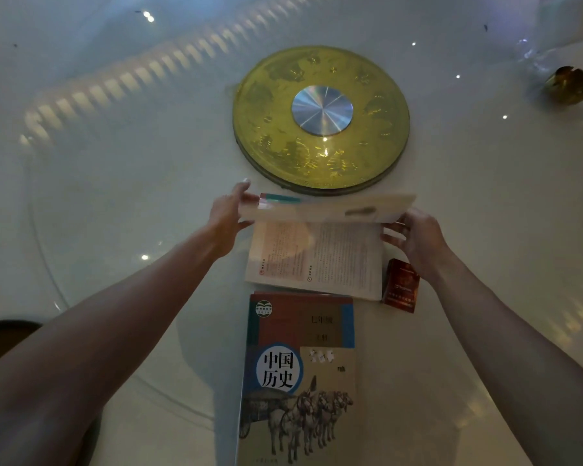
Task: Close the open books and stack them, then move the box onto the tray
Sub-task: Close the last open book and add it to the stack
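Note:
An open book (317, 257) lies in the middle of the white table, its far half lifted and folding toward me. My left hand (228, 213) grips the raised half at its left corner. My right hand (414, 235) holds the same raised half at its right edge. A closed history textbook (300, 375) with horses on its cover lies flat just below the open book. A small red box (401, 285) stands at the open book's lower right corner, under my right wrist. The round gold tray (320, 119) with a silver centre sits beyond the books.
A dark golden round object (568, 85) and clear plastic wrap (535, 55) lie at the far right. The glossy white table (115, 163) reflects ceiling lights. A dark seat edge (7, 334) shows at the lower left.

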